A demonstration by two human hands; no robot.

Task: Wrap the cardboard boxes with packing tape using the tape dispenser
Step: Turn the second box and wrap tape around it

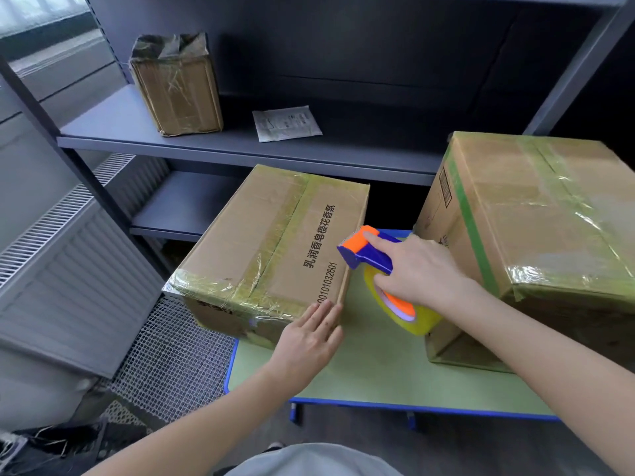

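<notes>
A taped cardboard box [271,242] with black printed characters lies on the left part of the green table [371,365], hanging over its left edge. My left hand [309,338] presses flat against the box's near right corner, fingers straight. My right hand [419,269] grips the blue and orange tape dispenser [367,252], forefinger stretched along its orange top. Its yellowish tape roll [405,310] hangs below my palm, just right of the box's side. A bigger taped box [536,231] stands on the right of the table.
A dark metal shelf rack [240,142] stands behind the table, holding a small taped box [177,87] and a white paper packet [287,123]. A radiator [65,269] and a white mesh mat [171,359] lie to the left.
</notes>
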